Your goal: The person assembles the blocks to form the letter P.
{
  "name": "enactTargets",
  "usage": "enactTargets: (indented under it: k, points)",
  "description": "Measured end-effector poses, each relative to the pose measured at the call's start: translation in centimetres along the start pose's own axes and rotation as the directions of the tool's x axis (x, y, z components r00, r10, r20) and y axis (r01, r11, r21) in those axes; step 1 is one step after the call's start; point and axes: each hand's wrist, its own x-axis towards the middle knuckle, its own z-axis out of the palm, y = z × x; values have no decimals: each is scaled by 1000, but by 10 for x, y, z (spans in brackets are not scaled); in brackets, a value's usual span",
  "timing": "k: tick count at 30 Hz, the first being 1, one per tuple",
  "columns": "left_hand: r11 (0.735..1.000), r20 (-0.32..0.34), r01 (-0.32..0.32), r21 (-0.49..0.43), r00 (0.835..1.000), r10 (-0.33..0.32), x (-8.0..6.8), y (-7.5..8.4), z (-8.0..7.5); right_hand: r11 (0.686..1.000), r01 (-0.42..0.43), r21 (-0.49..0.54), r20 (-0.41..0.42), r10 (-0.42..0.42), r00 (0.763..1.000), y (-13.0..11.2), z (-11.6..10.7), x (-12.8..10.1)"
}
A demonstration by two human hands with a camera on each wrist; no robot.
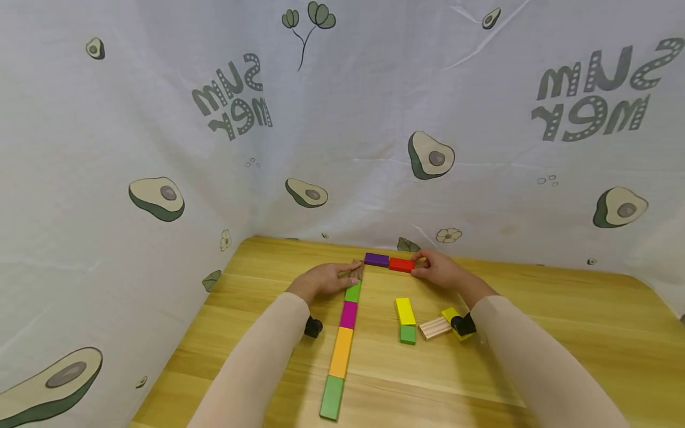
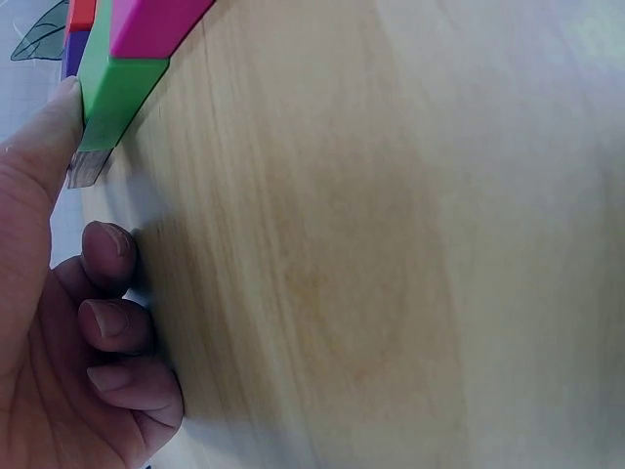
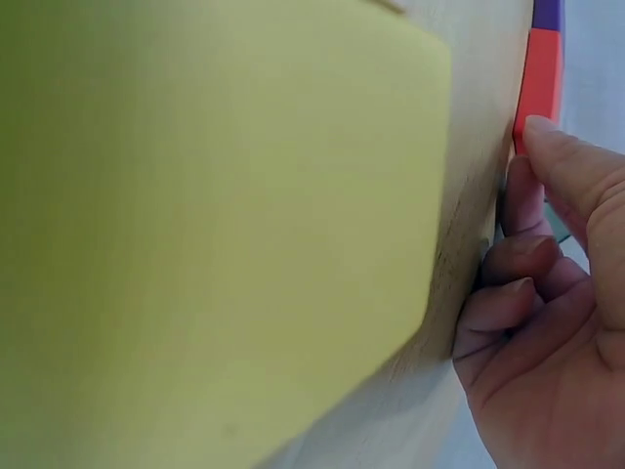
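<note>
A column of flat blocks runs up the table: green (image 1: 332, 397), orange (image 1: 341, 352), magenta (image 1: 348, 314), green (image 1: 352, 292). At its top lies a small natural wood block (image 1: 360, 271), then a purple block (image 1: 377, 260) and a red block (image 1: 401, 264) leading right. My left hand (image 1: 355, 273) pinches the wood block. In the left wrist view its thumb (image 2: 44, 147) lies against the wood block (image 2: 86, 168) and the green block (image 2: 117, 88), with the other fingers curled. My right hand (image 1: 417, 266) pinches the red block's right end, thumb tip (image 3: 576, 166) on the red block (image 3: 540, 83).
Loose blocks lie right of the column: yellow (image 1: 405, 311), green (image 1: 408, 334), a ridged natural wood one (image 1: 434, 327) and another yellow (image 1: 453, 315) by my right wrist, which fills the right wrist view (image 3: 195, 225). Avocado-print cloth (image 1: 342, 148) walls the wooden table (image 1: 562, 333) at back and left.
</note>
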Motion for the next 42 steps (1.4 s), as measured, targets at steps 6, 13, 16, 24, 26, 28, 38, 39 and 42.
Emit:
enactTargets:
  k: [6,13,16,24,26,28,38,39,42]
  points:
    - [1000,6,6,-11,1000,-6,0,1,-1,1000,-8,2,-4,8,1000,0,0,1]
    - [1000,2,3,-4,1000,-3,0,1,-2,1000,-19,12,-11,19,1000,-1,1,4]
    - [1000,2,2,-5,1000,-2,0,1,-2,1000,-26,9,-17,26,1000,-1,1,5]
    - [1000,5,11,-4,1000,-11,1,0,-1,999,-48,0,-14,48,999,-2,0,3]
    - [1000,4,9,-5,1000,-9,1,0,-1,999,-50,-2,-14,50,999,-2,0,1]
    - [1000,5,7,-4,1000,-7,1,1,-1,999,-48,8,-14,49,999,-1,-1,-3]
    - [1000,5,9,-11,1000,-9,-2,3,-2,999,39,17,106,-41,994,-15,-1,-47]
    - [1000,5,9,-12,1000,-9,-2,3,-2,999,48,17,132,-50,990,-17,1,-52]
    - [1000,6,3,-17,1000,-3,-1,1,-1,999,53,9,212,-54,976,-25,9,-63]
